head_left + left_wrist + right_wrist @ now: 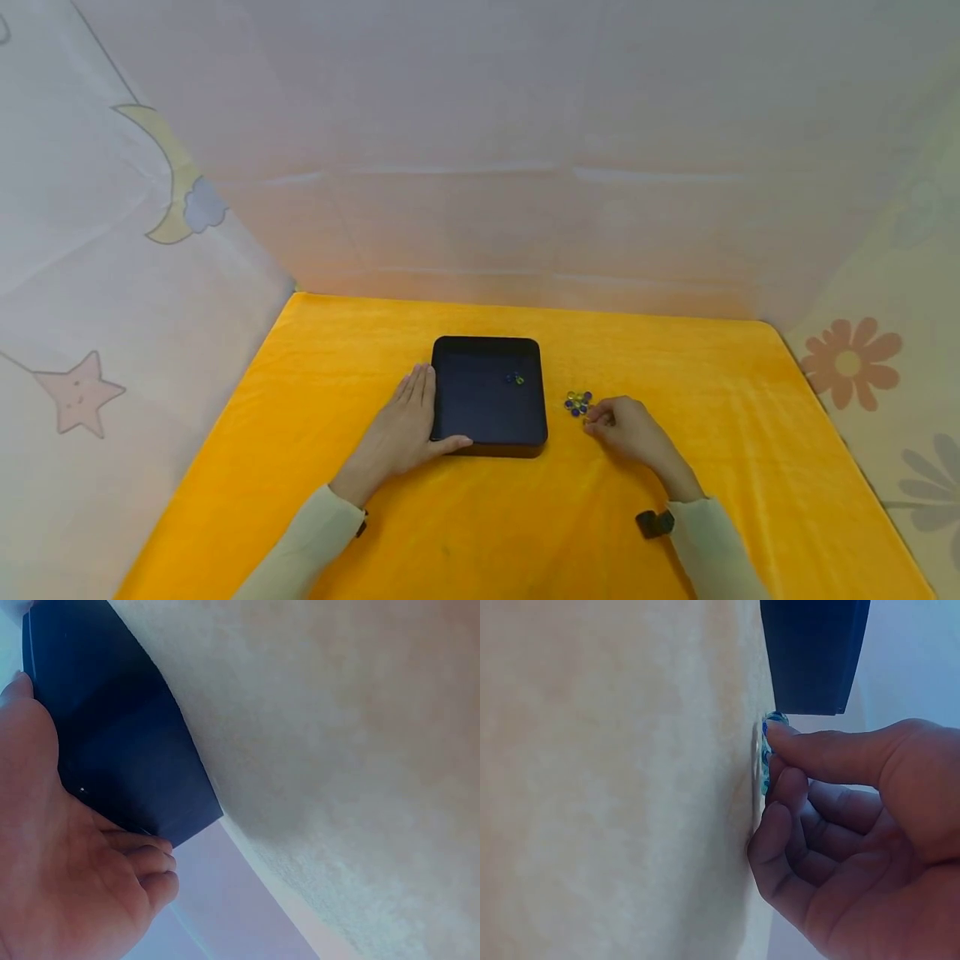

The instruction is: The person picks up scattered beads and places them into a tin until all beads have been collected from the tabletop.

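Note:
A square black tray (491, 448) lies on the orange cloth, with a few small glass marbles (514, 379) inside at its right. My left hand (397, 429) rests against its left side, fingers straight and thumb along the front rim; the left wrist view shows that hand (82, 877) touching the tray (135, 727). Right of the tray is a cluster of several blue and yellow marbles (577, 403). At the cluster's near edge, my right hand (630, 433) pinches a marble between thumb and forefinger. In the right wrist view its fingers (776, 832) are curled beside the marbles (766, 784).
The orange cloth (480, 533) covers the table out to its edges. A pale hanging sheet (480, 225) stands behind it, with printed side sheets at left (90, 275) and right (885, 283). The tray's raised walls stand between the left hand and the marble cluster.

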A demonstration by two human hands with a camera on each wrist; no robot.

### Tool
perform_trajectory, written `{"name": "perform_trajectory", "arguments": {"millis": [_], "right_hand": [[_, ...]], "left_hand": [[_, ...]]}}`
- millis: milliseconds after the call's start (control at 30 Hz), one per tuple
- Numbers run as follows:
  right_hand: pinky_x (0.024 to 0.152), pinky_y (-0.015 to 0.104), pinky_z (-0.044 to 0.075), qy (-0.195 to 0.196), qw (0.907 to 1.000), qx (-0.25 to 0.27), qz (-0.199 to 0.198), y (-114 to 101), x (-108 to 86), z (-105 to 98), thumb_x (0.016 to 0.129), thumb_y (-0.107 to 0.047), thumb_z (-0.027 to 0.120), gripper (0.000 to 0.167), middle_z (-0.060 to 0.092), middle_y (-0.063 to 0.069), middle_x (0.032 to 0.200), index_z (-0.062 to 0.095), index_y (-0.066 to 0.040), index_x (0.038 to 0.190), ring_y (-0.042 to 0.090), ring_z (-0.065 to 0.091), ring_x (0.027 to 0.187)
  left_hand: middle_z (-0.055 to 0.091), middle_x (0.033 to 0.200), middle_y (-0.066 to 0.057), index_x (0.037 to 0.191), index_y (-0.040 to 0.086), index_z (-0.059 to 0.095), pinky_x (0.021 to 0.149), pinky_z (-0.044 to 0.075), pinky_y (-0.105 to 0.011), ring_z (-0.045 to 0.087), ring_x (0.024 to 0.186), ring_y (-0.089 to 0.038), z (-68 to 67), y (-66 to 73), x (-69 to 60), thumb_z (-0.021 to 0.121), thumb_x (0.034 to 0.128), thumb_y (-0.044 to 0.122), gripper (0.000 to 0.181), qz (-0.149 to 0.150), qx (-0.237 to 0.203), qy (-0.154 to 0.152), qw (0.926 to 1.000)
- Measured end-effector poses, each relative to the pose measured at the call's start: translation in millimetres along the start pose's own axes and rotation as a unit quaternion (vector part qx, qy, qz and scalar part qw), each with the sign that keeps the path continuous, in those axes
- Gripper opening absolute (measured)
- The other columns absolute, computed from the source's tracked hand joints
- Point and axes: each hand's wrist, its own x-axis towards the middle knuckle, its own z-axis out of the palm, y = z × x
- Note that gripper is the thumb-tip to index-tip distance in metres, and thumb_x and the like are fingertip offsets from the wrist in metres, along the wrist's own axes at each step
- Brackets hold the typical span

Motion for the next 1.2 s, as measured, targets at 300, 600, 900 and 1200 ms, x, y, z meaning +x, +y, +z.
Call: {"name": "perform_trajectory", "arguments": {"millis": [300,600,900,1200], "right_hand": [[0.074,0.031,0.054,0.007,1.0000,-0.003,-0.002,0,0.4,-5,0.101,-0.014,0.069,0.012,0.074,0.006,0.094,0.077,-0.006,0.102,0.016,0.063,0.081],[0.074,0.031,0.054,0.015,0.9999,-0.005,-0.008,-1,2.4,-6,0.101,-0.015,0.071,0.012,0.075,0.005,0.093,0.078,-0.005,0.103,0.016,0.063,0.080],[0.073,0.029,0.054,0.026,0.9995,-0.002,-0.020,-4,4.2,-7,0.101,-0.015,0.071,0.013,0.076,0.007,0.094,0.079,-0.006,0.104,0.015,0.065,0.081],[0.073,0.028,0.055,0.026,0.9988,0.018,-0.038,-12,7.1,-11,0.100,-0.016,0.072,0.015,0.077,0.010,0.097,0.078,-0.003,0.105,0.019,0.068,0.084]], "left_hand": [[0.015,0.175,-0.027,0.165,-0.007,0.013,0.134,0.022,-0.052,0.016,0.165,-0.039,-0.5,1.6,3.2,0.039,0.0912,0.089,0.125,0.001,0.001,0.000,1.0000],[0.015,0.175,-0.027,0.165,-0.007,0.011,0.134,0.022,-0.052,0.015,0.165,-0.040,-0.8,2.9,2.8,0.039,0.0910,0.090,0.125,-0.003,0.005,-0.006,1.0000],[0.015,0.175,-0.027,0.165,-0.007,0.012,0.135,0.022,-0.051,0.016,0.165,-0.039,2.1,2.1,3.4,0.038,0.0903,0.091,0.126,-0.001,0.012,-0.003,0.9999],[0.015,0.174,-0.027,0.165,-0.007,0.012,0.134,0.022,-0.052,0.016,0.164,-0.040,1.4,2.4,2.9,0.038,0.0908,0.090,0.125,0.001,0.011,-0.003,0.9999]]}}
